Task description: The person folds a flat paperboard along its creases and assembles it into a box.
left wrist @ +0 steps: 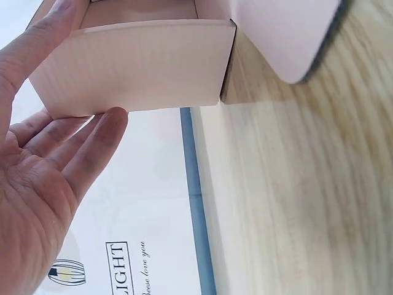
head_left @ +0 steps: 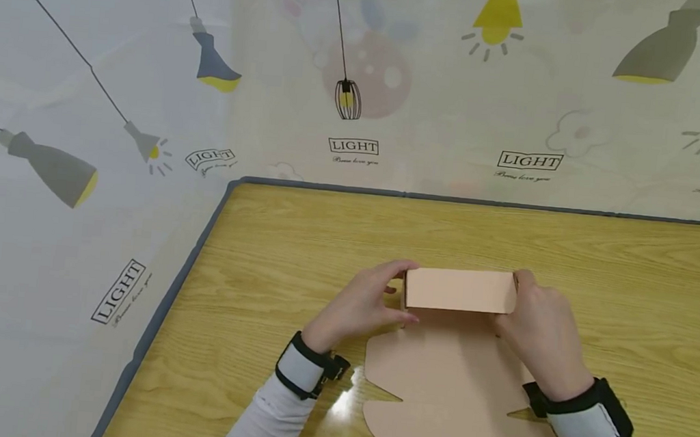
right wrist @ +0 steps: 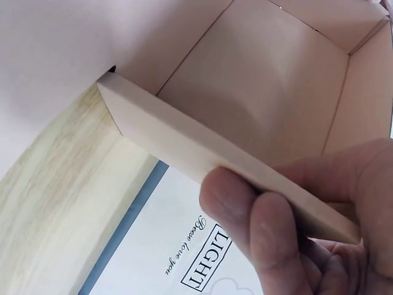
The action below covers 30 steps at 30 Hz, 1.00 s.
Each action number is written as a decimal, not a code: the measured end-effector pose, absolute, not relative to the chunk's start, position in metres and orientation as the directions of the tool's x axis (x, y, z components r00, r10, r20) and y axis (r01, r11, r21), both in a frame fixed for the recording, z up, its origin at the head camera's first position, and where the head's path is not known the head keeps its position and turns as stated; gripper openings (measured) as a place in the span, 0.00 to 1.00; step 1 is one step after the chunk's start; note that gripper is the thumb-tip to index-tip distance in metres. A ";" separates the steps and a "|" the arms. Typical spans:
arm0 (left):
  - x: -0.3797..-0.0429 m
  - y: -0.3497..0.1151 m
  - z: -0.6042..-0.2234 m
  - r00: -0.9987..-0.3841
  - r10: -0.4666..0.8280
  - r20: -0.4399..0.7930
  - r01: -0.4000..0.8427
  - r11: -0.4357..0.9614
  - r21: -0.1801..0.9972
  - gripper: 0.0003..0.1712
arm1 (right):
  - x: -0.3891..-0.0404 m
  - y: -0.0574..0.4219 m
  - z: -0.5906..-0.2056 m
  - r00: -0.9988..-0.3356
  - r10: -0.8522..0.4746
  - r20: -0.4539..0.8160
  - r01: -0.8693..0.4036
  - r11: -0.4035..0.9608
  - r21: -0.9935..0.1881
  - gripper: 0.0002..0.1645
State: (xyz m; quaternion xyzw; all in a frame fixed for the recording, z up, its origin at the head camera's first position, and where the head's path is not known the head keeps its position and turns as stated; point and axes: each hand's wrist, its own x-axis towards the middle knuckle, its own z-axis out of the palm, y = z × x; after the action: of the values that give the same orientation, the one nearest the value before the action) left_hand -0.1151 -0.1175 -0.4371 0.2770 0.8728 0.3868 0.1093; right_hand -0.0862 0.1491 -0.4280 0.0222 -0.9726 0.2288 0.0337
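Observation:
A pinkish-brown cardboard box (head_left: 460, 290) stands tipped up on edge, its long lid flap (head_left: 455, 378) with rounded, notched ends spread toward the person. The left hand (head_left: 358, 305) holds the box's left end between a spread thumb and fingers; in the left wrist view, fingertips (left wrist: 113, 123) touch the lower edge of the side wall (left wrist: 135, 67). At the opposite end the right hand (head_left: 541, 329) grips the box. Seen from the right wrist, its thumb and fingers pinch a folded side wall (right wrist: 178, 132), and the hollow inside (right wrist: 264, 86) faces the camera.
The box is over a wood-grain table (head_left: 286, 241) with a dark blue-grey edge strip (head_left: 328, 187) at the back and left. Behind it hangs a pale covering (head_left: 259, 122) printed with lamps and lettering. Black-and-white bands (head_left: 590, 422) wrap both wrists.

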 end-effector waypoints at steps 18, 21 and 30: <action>-0.108 -0.105 -0.432 -0.828 0.557 0.070 0.454 0.590 0.668 0.44 | -0.088 0.156 -0.444 -0.985 0.001 0.171 -0.073 0.901 -0.427 0.35; -0.106 -0.103 -0.432 -0.832 0.551 0.062 0.453 0.612 0.649 0.45 | -0.088 0.157 -0.446 -0.981 0.006 0.193 -0.080 0.897 -0.434 0.34; -0.105 -0.102 -0.431 -0.834 0.549 0.044 0.443 0.620 0.648 0.46 | -0.089 0.156 -0.448 -0.955 0.011 0.295 -0.123 0.893 -0.432 0.26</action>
State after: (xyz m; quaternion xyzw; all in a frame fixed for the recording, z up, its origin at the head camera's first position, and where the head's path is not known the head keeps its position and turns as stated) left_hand -0.1047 -0.1024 -0.4310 0.2766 0.8966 0.3366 0.0794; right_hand -0.0893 0.1564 -0.4478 0.0293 -0.9618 0.2292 0.1466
